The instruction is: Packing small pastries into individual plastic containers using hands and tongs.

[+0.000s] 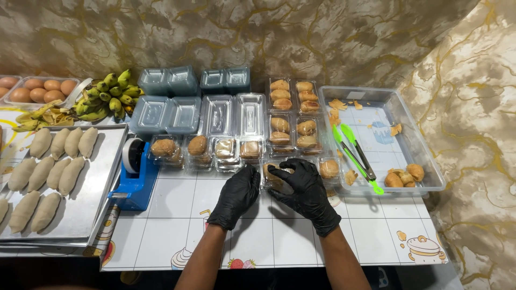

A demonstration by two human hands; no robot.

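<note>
Both my hands wear black gloves and meet over a small clear plastic box (276, 178) with a fried pastry inside, on the white tiled table. My left hand (237, 195) presses the box's left side. My right hand (304, 189) covers its top and right side, fingers curled on the lid. The box is mostly hidden under my fingers. Just behind it runs a row of small filled boxes (199, 149). Another filled box (329, 169) sits right of my right hand.
A clear tub (416, 142) at right holds green tongs (355, 157) and a few pastries. Stacks of empty boxes (183, 96) stand at the back. A blue tape dispenser (134, 174), a tray of raw dough pieces (80, 204), bananas (107, 96) and eggs (40, 90) lie left.
</note>
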